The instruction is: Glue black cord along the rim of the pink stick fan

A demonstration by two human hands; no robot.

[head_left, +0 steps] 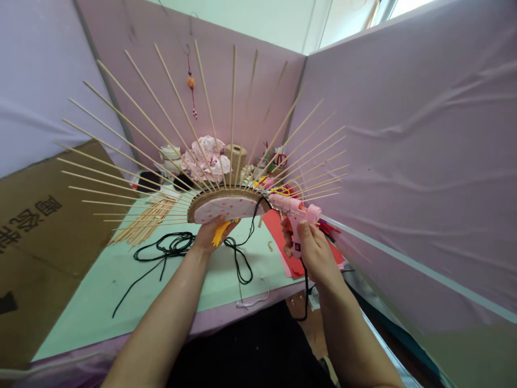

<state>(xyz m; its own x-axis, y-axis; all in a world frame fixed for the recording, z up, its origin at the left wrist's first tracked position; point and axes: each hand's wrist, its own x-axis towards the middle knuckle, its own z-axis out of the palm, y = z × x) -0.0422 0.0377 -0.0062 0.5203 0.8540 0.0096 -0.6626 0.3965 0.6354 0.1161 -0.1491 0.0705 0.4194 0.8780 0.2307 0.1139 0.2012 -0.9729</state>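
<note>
My left hand is closed on the underside of a half-round cardboard piece, lined with white fabric with pink spots. Long thin wooden sticks fan out from its curved rim. A yellow tassel hangs at my left fingers. Gripped by its handle in my right hand is a pink hot glue gun. Its nozzle points left, at the right end of the rim; whether it touches cannot be seen. A long clear glue stick juts from its back. Black cord runs from the rim's right end.
Loose wooden sticks and coiled black cord lie on the pale green table. Red sheets are at right. Behind stand crumpled spotted fabric and a twine spool. A cardboard box is at left; pink cloth walls surround the table.
</note>
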